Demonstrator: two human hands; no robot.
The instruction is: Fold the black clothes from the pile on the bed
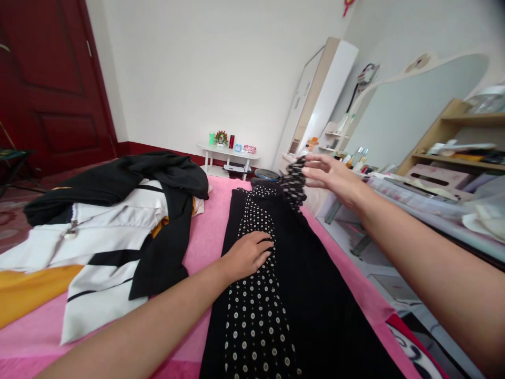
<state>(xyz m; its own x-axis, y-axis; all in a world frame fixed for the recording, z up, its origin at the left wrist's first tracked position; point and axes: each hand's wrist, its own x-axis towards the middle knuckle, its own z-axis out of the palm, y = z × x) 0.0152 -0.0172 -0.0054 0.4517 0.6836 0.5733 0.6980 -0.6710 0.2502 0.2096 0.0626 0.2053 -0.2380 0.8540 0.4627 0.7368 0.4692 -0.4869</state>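
A long black garment (323, 295) lies spread out in front of me, with a black strip of white-dotted cloth (258, 316) running down it. My left hand (250, 255) rests on this dotted strip, palm down, its fingers loosely bent and lying on the cloth. At the garment's far right end, my right hand (329, 176) pinches a raised end of the dotted cloth (294, 184), blurred by motion. Whether that end is a sleeve or a collar, I cannot tell.
A pink bed cover (211, 216) lies under the clothes. To the left is a heap of black, white and yellow clothing (118, 231). A low white table (229, 151) with small items stands at the far wall. A cluttered dressing table with a mirror (418, 116) is on the right.
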